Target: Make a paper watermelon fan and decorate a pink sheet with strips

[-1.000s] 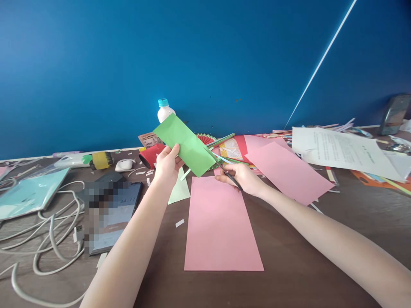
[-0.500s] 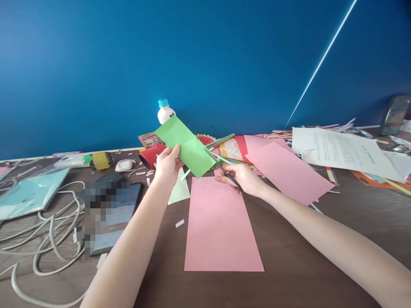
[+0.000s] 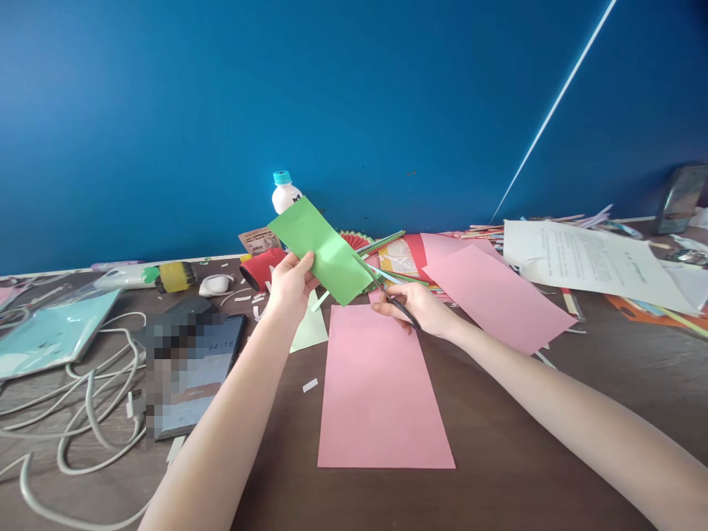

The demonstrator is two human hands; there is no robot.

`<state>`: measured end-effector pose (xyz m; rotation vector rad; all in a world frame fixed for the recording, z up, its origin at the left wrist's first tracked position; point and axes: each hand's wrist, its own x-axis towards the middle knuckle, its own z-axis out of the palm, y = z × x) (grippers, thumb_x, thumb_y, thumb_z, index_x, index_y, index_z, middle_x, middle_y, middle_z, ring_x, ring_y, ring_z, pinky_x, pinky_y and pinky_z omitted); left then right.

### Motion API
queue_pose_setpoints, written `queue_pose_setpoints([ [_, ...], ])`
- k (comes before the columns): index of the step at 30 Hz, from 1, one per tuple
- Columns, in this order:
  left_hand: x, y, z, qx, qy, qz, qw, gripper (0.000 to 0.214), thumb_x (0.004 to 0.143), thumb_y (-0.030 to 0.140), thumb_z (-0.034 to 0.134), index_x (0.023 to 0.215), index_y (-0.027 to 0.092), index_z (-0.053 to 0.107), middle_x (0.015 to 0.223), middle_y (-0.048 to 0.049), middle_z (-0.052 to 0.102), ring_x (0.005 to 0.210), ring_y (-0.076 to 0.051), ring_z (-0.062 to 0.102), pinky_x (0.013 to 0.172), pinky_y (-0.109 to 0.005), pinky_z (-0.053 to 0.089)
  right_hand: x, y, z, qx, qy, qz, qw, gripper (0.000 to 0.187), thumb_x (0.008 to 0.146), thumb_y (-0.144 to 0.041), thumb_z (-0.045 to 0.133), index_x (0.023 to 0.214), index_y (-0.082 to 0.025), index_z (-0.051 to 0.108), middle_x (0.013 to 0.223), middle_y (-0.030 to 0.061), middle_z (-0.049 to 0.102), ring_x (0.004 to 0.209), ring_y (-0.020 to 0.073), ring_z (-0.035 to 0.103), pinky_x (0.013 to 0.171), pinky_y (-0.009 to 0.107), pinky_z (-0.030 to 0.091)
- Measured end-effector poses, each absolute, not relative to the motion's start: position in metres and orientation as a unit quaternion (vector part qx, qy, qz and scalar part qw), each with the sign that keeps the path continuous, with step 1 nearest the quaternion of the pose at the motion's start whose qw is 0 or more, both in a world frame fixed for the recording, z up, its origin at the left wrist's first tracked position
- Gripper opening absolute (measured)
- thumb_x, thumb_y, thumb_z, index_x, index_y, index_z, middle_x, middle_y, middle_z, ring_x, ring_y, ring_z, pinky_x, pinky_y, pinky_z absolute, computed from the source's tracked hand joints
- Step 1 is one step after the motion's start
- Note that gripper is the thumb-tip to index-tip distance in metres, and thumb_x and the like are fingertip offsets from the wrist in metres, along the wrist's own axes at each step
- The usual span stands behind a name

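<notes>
A rectangle of green paper (image 3: pixel 324 247) is pinched at its lower left edge by my left hand (image 3: pixel 293 284), thumb on top. It is held tilted above the table. My right hand (image 3: pixel 417 306) grips a pair of dark-handled scissors (image 3: pixel 397 301), whose blades lie at the paper's right edge. How far the blades are apart is hard to make out. Below both hands a sheet of pink paper (image 3: pixel 381 398) lies flat on the table. A pale green sheet (image 3: pixel 310 328) lies partly under the raised green paper, left of the pink sheet.
A white bottle (image 3: pixel 285 195) and a red cup (image 3: pixel 259 269) stand behind my left hand. To the left are a phone (image 3: pixel 204 383), white cables (image 3: pixel 91 398) and a teal folder (image 3: pixel 55 332). On the right lie another pink sheet (image 3: pixel 498 295) and a printed page (image 3: pixel 597 258).
The green paper and my left hand have shifted very slightly to the right. My right hand and the scissors have barely moved.
</notes>
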<state>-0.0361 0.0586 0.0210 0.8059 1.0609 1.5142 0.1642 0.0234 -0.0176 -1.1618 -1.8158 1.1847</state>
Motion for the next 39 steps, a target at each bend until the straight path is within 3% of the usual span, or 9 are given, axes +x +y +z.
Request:
queue_pose_setpoints([
  [10, -0.038, 0.063, 0.014, 0.401, 0.414, 0.634, 0.516, 0.031, 0.061, 0.005, 0.064, 0.089, 0.017, 0.061, 0.095, -0.0047, 0.069, 0.083, -0.015, 0.066, 0.076, -0.027, 0.052, 0.165, 0.026, -0.021, -0.439, -0.699, 0.456, 0.333, 0.033, 0.07, -0.048, 0.062, 0.064, -0.018, 0.048, 0.04, -0.0072, 0.044, 0.032, 0.007, 0.042, 0.037, 0.021, 0.035],
  [16, -0.038, 0.062, 0.01, 0.439, 0.404, 0.635, 0.491, 0.036, 0.058, 0.008, 0.068, 0.092, 0.018, 0.059, 0.096, -0.0041, 0.069, 0.094, -0.019, 0.064, 0.08, -0.028, 0.051, 0.165, 0.027, -0.022, -0.428, -0.709, 0.447, 0.338, 0.032, 0.073, -0.046, 0.06, 0.066, -0.018, 0.048, 0.039, -0.0074, 0.045, 0.033, 0.0078, 0.044, 0.041, 0.022, 0.036],
  [28, -0.031, 0.057, 0.012, 0.464, 0.421, 0.596, 0.502, 0.039, 0.056, 0.012, 0.069, 0.093, 0.017, 0.06, 0.093, -0.007, 0.07, 0.089, -0.022, 0.065, 0.08, -0.034, 0.051, 0.164, 0.025, -0.017, -0.419, -0.709, 0.46, 0.332, 0.029, 0.075, -0.045, 0.058, 0.069, -0.018, 0.051, 0.04, -0.0066, 0.047, 0.037, 0.0096, 0.047, 0.045, 0.024, 0.036],
  [39, -0.025, 0.055, 0.009, 0.476, 0.43, 0.561, 0.523, 0.041, 0.054, 0.015, 0.071, 0.094, 0.016, 0.06, 0.09, -0.0072, 0.07, 0.083, -0.021, 0.065, 0.077, -0.034, 0.051, 0.164, 0.024, -0.014, -0.433, -0.693, 0.47, 0.334, 0.034, 0.075, -0.044, 0.06, 0.06, -0.02, 0.043, 0.041, -0.0056, 0.049, 0.038, 0.0103, 0.047, 0.045, 0.024, 0.037],
])
